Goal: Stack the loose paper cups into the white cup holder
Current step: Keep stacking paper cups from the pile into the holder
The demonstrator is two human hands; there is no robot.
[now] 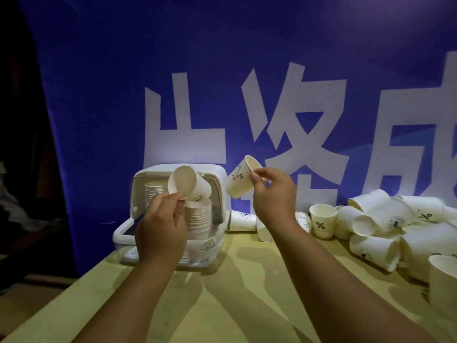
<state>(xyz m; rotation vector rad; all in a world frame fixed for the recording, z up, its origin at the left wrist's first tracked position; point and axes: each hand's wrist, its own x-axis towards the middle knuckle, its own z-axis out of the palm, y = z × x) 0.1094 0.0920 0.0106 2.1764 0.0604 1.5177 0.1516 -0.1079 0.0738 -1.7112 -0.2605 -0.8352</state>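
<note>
The white cup holder stands open at the table's left, with two stacks of paper cups inside: a front stack and a back stack. My left hand pinches the rim of a tilted paper cup just above the front stack, its mouth facing me. My right hand holds a second paper cup with a small drawing by its rim, tilted, in the air to the right of the holder.
A heap of loose paper cups lies at the right of the yellow-green table; one stands upright with a % mark. A few cups lie beside the holder. A blue banner hangs behind.
</note>
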